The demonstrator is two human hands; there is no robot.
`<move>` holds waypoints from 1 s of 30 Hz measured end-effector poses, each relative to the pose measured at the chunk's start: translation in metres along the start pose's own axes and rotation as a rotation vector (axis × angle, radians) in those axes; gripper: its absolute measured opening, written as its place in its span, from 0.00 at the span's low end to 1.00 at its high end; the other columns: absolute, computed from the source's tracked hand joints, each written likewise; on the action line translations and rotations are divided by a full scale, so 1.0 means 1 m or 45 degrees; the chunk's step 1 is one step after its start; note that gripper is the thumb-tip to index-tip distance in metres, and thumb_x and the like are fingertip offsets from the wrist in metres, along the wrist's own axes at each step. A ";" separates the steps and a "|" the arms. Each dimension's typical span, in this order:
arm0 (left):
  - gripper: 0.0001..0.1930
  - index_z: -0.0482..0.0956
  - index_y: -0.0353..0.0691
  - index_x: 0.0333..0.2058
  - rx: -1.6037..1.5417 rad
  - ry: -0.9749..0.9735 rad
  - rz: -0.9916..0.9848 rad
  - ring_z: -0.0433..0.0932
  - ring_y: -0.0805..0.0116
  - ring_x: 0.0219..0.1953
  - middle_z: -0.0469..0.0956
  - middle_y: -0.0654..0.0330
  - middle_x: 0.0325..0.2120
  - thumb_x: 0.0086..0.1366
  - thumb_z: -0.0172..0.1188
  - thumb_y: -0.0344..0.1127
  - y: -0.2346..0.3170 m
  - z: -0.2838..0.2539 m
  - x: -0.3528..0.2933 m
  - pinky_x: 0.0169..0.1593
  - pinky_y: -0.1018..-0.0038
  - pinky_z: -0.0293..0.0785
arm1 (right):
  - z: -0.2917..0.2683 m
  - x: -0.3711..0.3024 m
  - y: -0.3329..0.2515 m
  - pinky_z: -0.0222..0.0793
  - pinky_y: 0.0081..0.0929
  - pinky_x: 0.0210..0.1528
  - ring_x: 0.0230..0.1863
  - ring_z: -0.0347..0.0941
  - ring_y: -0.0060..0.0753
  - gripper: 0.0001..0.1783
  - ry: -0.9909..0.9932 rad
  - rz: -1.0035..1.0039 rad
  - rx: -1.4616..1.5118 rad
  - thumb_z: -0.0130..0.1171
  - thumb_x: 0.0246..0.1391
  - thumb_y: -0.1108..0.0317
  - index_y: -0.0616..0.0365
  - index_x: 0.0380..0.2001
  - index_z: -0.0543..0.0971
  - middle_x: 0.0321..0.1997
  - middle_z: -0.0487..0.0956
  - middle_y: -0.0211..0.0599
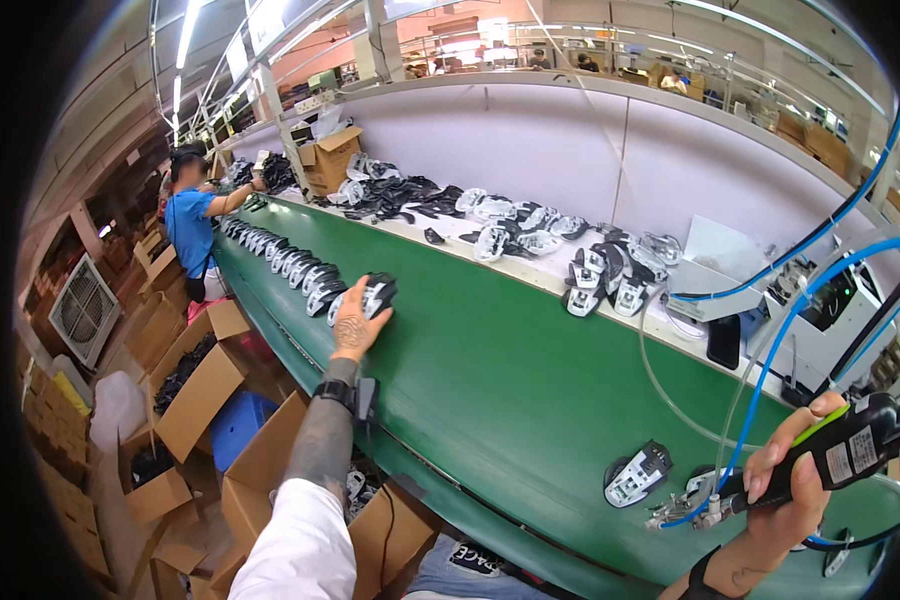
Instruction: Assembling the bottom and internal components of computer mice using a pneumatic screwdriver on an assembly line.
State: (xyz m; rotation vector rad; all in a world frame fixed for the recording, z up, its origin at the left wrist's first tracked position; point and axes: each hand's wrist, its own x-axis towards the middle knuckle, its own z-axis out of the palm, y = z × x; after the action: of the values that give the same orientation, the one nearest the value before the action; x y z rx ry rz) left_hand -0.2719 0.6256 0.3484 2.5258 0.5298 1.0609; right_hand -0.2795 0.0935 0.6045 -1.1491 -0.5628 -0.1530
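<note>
My left hand (354,328) reaches out over the green conveyor belt. Its fingers close on a black-and-grey plastic shell (381,290), at the near end of a row of similar shells (295,265) along the belt's left edge. At the lower right, my right hand (792,485) grips a black powered screwdriver (850,445) with a lime-green stripe. A metal nozzle fitting (705,512) with a blue hose is at the front of the tool, pointing left. Just beside that fitting, another plastic shell (635,474) lies on the belt; a further one is partly hidden behind the fitting.
Piles of shells (610,270) and black parts (400,195) line the white ledge behind the belt. A machine (830,310), blue air hoses (800,310) and a dark phone-like object (723,341) are at right. Open cartons (205,390) crowd the left floor. A person in blue (188,225) works farther along.
</note>
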 end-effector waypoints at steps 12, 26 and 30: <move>0.49 0.54 0.49 0.60 0.003 -0.306 0.011 0.62 0.46 0.54 0.59 0.46 0.52 0.37 0.69 0.35 -0.009 -0.015 -0.014 0.57 0.62 0.62 | 0.003 -0.005 0.000 0.64 0.16 0.14 0.13 0.64 0.22 0.30 0.055 -0.020 -0.017 0.62 0.44 0.65 0.63 0.46 0.59 0.23 0.70 0.40; 0.50 0.57 0.48 0.58 0.621 -0.600 -0.578 0.68 0.48 0.51 0.63 0.48 0.49 0.31 0.73 0.35 0.037 -0.199 -0.057 0.52 0.61 0.69 | -0.010 -0.002 0.006 0.58 0.14 0.13 0.11 0.60 0.18 0.25 0.003 -0.121 -0.180 0.53 0.52 0.65 0.61 0.48 0.56 0.25 0.66 0.36; 0.50 0.57 0.44 0.59 0.686 -0.561 -0.617 0.66 0.46 0.53 0.60 0.45 0.55 0.36 0.72 0.45 0.030 -0.197 -0.056 0.53 0.61 0.67 | -0.002 0.004 0.008 0.64 0.16 0.15 0.13 0.62 0.20 0.29 0.076 -0.076 -0.149 0.58 0.47 0.65 0.64 0.46 0.56 0.23 0.67 0.38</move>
State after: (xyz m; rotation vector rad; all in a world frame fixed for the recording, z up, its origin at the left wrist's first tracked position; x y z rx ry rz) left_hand -0.4468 0.6071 0.4581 2.7156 1.3380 0.1842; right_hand -0.2726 0.0959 0.5991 -1.2378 -0.5411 -0.2736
